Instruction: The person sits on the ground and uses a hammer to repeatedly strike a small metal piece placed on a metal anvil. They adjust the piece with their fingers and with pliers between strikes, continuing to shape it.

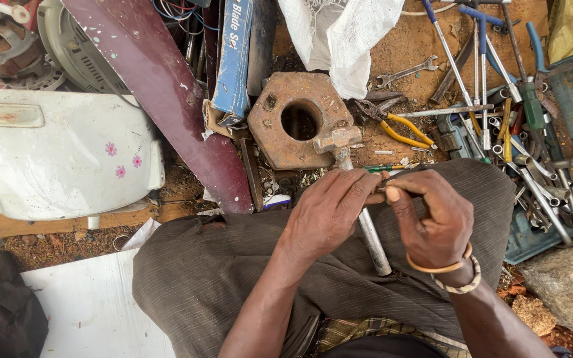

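My left hand (329,211) and my right hand (434,219) meet above my lap, over brown striped trousers (233,265). Both pinch a small dark thin object (384,190) between their fingertips; its shape is too small to make out. A hammer (359,199) with a rusty head and a grey metal handle lies under my hands, its head resting against a rusty hexagonal metal block (293,119) with a round hole. My right wrist wears two bangles.
Yellow-handled pliers (399,129), a spanner (407,71) and several wrenches and screwdrivers (499,99) lie on the ground ahead and right. A white appliance casing (54,159), a maroon fan blade (167,99), a blue box (233,59) and a white bag (343,36) sit left and ahead.
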`<control>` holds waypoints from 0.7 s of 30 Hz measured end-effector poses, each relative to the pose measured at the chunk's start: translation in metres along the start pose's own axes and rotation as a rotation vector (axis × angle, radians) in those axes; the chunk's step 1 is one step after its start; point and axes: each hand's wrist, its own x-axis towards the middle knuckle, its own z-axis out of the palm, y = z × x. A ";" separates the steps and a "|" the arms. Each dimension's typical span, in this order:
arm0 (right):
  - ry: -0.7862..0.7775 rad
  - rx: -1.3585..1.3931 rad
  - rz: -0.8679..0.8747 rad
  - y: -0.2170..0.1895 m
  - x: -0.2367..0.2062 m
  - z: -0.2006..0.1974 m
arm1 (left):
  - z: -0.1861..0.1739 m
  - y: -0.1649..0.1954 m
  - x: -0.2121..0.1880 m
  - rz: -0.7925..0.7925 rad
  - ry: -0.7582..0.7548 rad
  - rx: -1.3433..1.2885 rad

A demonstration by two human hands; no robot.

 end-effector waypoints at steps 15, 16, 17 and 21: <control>-0.016 0.543 0.401 0.014 -0.006 0.012 | 0.005 -0.004 0.000 -0.046 -0.030 -0.099; -0.007 0.572 0.401 0.013 -0.008 0.014 | 0.005 -0.005 -0.001 -0.057 -0.034 -0.096; 0.046 0.342 0.204 0.011 -0.009 0.016 | 0.005 -0.005 -0.001 -0.066 -0.035 -0.090; 0.113 0.061 0.128 0.011 -0.014 0.028 | 0.006 -0.009 -0.002 -0.095 -0.037 -0.079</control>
